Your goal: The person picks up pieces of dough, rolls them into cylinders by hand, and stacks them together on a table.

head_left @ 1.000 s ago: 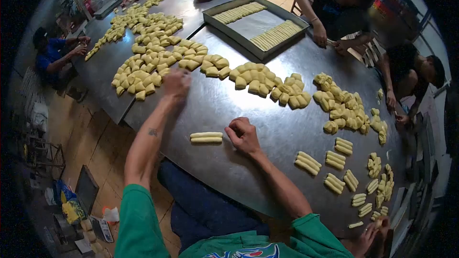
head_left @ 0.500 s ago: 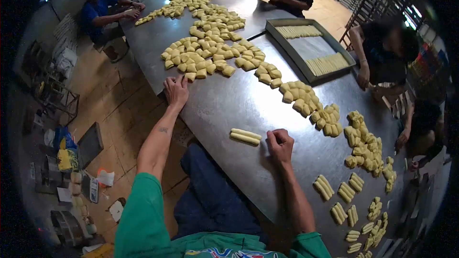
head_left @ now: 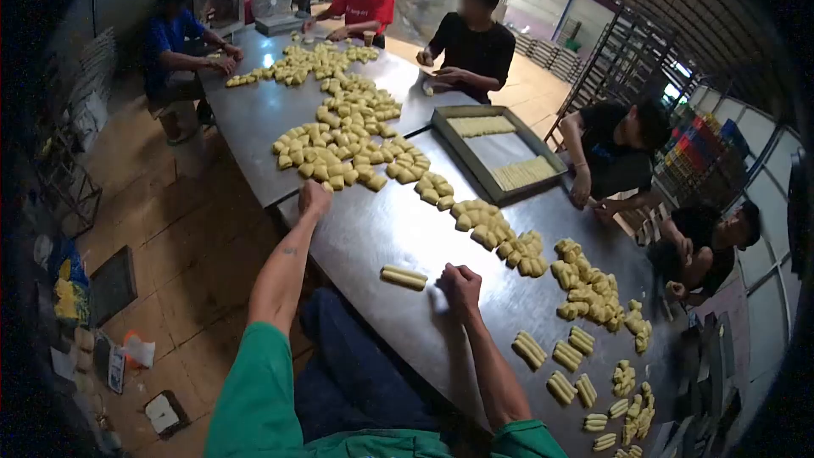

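Observation:
My left hand (head_left: 315, 198) is closed at the near edge of a big spread of yellow dough pieces (head_left: 339, 153). A bit of a dough piece (head_left: 328, 187) shows at its fingertips. Over the steel table (head_left: 356, 237), my right hand (head_left: 460, 287) is curled into a fist, and whatever may be inside it is hidden. Just left of that fist lie two dough sticks (head_left: 404, 277), side by side and touching each other, apart from both hands.
Grouped dough sticks (head_left: 529, 349) and more dough pieces (head_left: 585, 288) lie to the right. A metal tray (head_left: 494, 197) with two rows of thin sticks stands across the table. Several people sit around it, among them one in a red shirt (head_left: 365, 7).
The view has tilted upward, bringing more of the room and the people into sight. My left hand has drawn its fingers in at the dough's edge; my right hand stays closed beside the two sticks.

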The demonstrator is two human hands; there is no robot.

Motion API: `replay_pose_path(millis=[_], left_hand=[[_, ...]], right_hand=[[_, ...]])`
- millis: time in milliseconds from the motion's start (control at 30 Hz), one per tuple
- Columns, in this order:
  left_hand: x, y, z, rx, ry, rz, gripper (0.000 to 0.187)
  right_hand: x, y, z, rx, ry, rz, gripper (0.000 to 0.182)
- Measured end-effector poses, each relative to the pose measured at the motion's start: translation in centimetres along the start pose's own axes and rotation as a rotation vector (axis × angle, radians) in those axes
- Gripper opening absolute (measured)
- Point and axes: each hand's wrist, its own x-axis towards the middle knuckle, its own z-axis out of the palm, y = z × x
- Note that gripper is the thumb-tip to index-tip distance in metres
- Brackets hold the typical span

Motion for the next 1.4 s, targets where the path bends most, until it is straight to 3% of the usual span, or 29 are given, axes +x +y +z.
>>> replay_pose_path(millis=[33, 100, 167, 233, 267, 300, 367, 400, 433, 500, 533, 633, 700, 800, 867, 900, 967, 1000, 1033, 1100, 1167, 1233, 1267, 1400], left_hand=[[-3.1, 1.9, -1.1, 0.053, 0.14, 0.219, 0.026], [-8.2, 5.3, -3.5, 0.11, 0.143, 0.49, 0.02], [-12.9, 6.9, -5.4, -0.138, -0.118, 0.8, 0.021], [-18.0, 8.1, -7.3, -0.409, -0.5, 0.955, 0.028], [-19.5, 7.8, -7.5, -0.419, -0.552, 1.11, 0.03], [-21.0, 7.7, -7.9, -0.516, -0.719, 1.131, 0.033], [-23.1, 6.7, -8.3, -0.557, -0.657, 1.139, 0.038], [-24.4, 6.4, -8.6, -0.724, -0.619, 0.971, 0.044], [-25.6, 6.3, -9.2, -0.819, -0.666, 0.622, 0.042], [-25.3, 4.6, -7.9, -0.848, -0.779, 0.275, 0.033], [-25.5, 4.3, -7.8, -0.874, -0.764, 0.247, 0.026], [-26.2, 3.8, -7.4, -0.84, -0.687, 0.306, 0.022], [-26.7, 3.4, -6.5, -0.86, -0.729, 0.321, 0.023], [-27.9, 2.9, -5.1, -0.767, -0.671, 0.458, 0.02], [-28.0, 2.8, -4.5, -0.396, -0.471, 0.858, 0.018], [-28.0, 2.7, -4.4, -0.399, -0.474, 0.842, 0.018], [-27.8, 2.5, -4.5, -0.499, -0.699, 0.638, 0.019], [-28.0, 2.9, -4.6, -0.575, -0.761, 0.433, 0.021], [-27.6, 2.6, -4.4, -0.58, -0.751, 0.413, 0.021], [-26.8, 2.1, -4.1, -0.661, -1.085, 0.214, 0.024], [-26.4, 2.0, -3.9, -0.649, -1.07, 0.195, 0.025], [-26.1, 1.7, -3.7, -0.429, -1.009, 0.316, 0.025], [-26.0, 1.6, -3.4, -0.446, -0.995, 0.251, 0.026], [-24.8, 1.2, -2.2, -0.337, -0.961, 0.227, 0.025]], right_hand=[[-0.6, -1.0, -0.4, -0.068, 0.002, 0.017, 0.022], [-3.0, -3.0, 0.1, -0.196, -0.036, -0.013, 0.025], [-5.6, -5.1, 1.8, -0.006, -0.229, 0.191, 0.031], [-7.3, -6.8, 4.5, 0.328, -0.463, 0.379, 0.03], [-7.6, -7.8, 5.7, 0.412, -0.527, 0.488, 0.026], [-7.6, -7.2, 6.2, 0.426, -0.528, 0.496, 0.026], [-7.7, -5.7, 6.6, 0.522, -0.57, 0.272, 0.022], [-8.7, -6.7, 7.6, 0.485, -0.441, 0.198, 0.022], [-9.0, -7.3, 7.9, 0.408, -0.403, 0.174, 0.024], [-9.4, -7.8, 8.3, 0.27, -0.427, 0.145, 0.028], [-9.8, -7.8, 8.3, 0.278, -0.405, 0.163, 0.028], [-10.1, -7.5, 8.6, 0.196, -0.402, 0.084, 0.03], [-10.0, -6.5, 8.2, 0.004, -0.432, -0.134, 0.027], [-10.4, -4.8, 7.9, -0.117, -0.325, -0.148, 0.018], [-10.3, -3.6, 7.1, -0.251, -0.254, -0.178, 0.016], [-10.6, -3.5, 6.7, -0.257, -0.257, -0.163, 0.016], [-11.1, -3.3, 6.4, -0.14, -0.206, -0.18, 0.015], [-11.3, -3.1, 6.5, -0.052, -0.147, -0.204, 0.016], [-11.4, -3.0, 6.4, -0.059, -0.161, -0.188, 0.016], [-11.4, -3.1, 5.9, -0.25, -0.156, -0.235, 0.02], [-10.8, -2.8, 5.0, -0.385, -0.214, -0.261, 0.024], [-10.3, -3.5, 4.5, -0.574, -0.319, -0.174, 0.028], [-10.0, -3.7, 4.3, -0.671, -0.376, -0.132, 0.033], [-8.1, -4.0, 4.0, -0.681, -0.508, 0.118, 0.031]])
